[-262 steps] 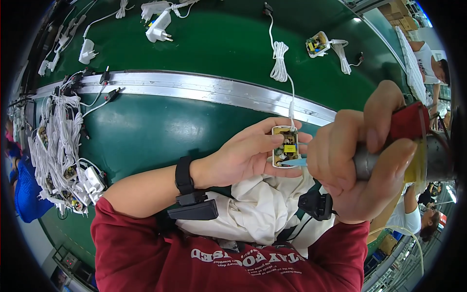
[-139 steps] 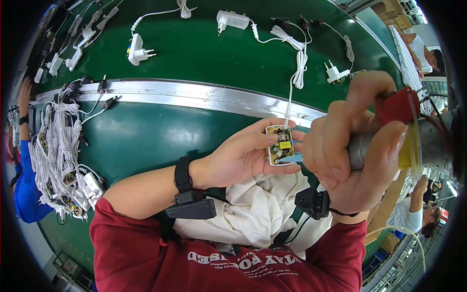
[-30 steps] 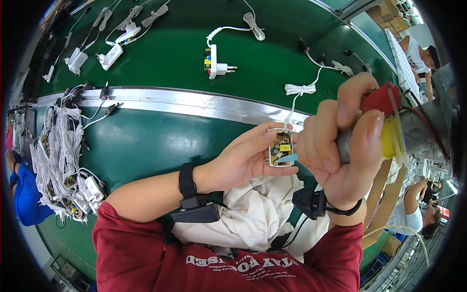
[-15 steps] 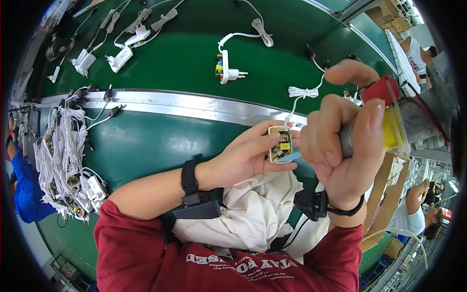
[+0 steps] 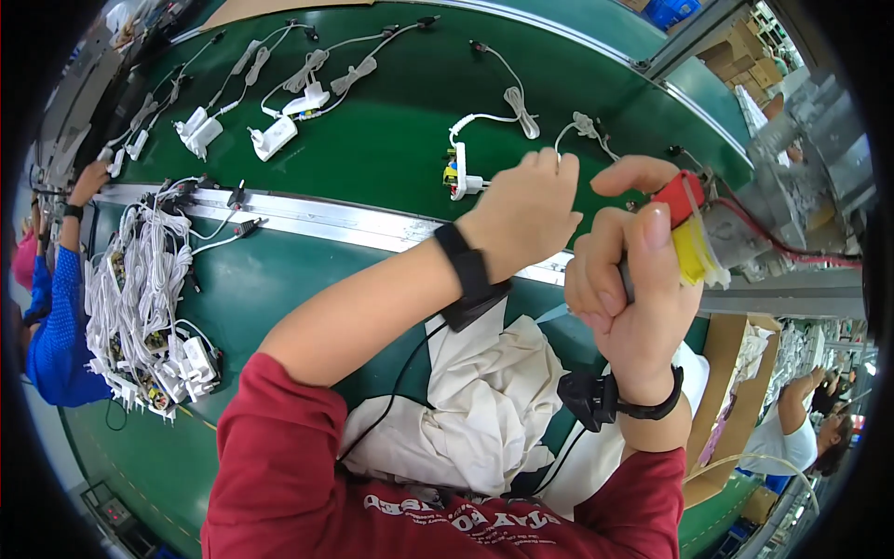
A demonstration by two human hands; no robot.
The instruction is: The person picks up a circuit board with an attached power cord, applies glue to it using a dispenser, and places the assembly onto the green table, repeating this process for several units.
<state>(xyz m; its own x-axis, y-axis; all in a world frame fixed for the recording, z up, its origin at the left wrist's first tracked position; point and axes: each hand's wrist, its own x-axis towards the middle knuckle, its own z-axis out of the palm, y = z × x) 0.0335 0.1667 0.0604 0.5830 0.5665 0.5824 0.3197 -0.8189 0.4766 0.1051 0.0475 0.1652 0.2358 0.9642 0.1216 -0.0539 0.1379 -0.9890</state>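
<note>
My left hand (image 5: 521,212) reaches over the metal rail, back up, fingers curled. A white cord (image 5: 559,142) runs out past its fingertips; the adapter on that cord is hidden under the hand. My right hand (image 5: 633,298) is wrapped around a grey hand tool (image 5: 731,228) with a red switch (image 5: 681,196), a yellow band and wires behind. A pale blue tip (image 5: 553,314) sticks out past the fingers. Near the left hand, an uncased white power adapter (image 5: 458,172), components showing, lies on the green belt (image 5: 391,112).
The metal rail (image 5: 345,217) divides the belt from my worktop. At left lies a heap of white cords and adapters (image 5: 149,298), with a co-worker's hand (image 5: 90,179) beyond. More corded adapters (image 5: 273,138) lie on the belt. White cloth (image 5: 484,391) covers my lap; a cardboard box (image 5: 726,401) stands right.
My left hand has moved from below the tool's tip up and away over the rail, with the adapter's cord shifting that way. The right hand still grips the tool. A co-worker's hand has appeared at left.
</note>
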